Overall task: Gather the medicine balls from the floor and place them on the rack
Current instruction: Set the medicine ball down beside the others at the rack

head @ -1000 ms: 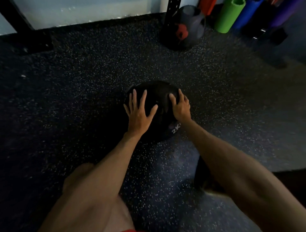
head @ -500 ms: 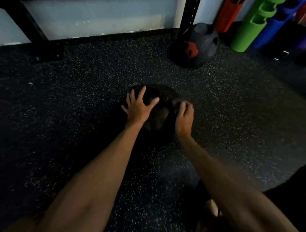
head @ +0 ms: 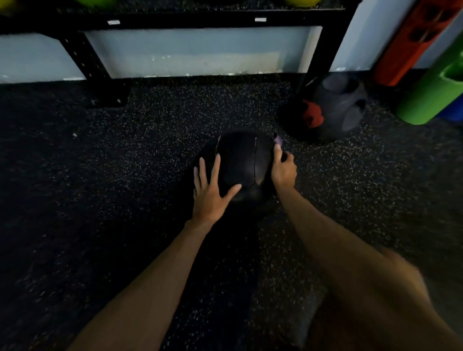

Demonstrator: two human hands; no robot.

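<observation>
A black medicine ball (head: 241,162) sits between my two hands at mid-frame, over the speckled floor; I cannot tell whether it still touches the floor. My left hand (head: 213,190) lies flat on its near left side with the fingers spread and straight. My right hand (head: 283,167) holds its right side, fingers curled round the edge near a small purple tag (head: 278,140). A second dark ball (head: 333,110) with a red patch and grip holes rests on the floor at the back right. The black rack (head: 200,21) runs along the top.
An orange foam roller (head: 413,37) and a green one (head: 431,100) lean at the far right by the wall. A slanted rack brace (head: 85,65) and its foot stand at the back left. Yellow-green balls (head: 95,2) show on the rack shelf.
The view has tilted up, bringing the rack into sight. Both hands slid out to the ball's sides, and the ball has turned.
</observation>
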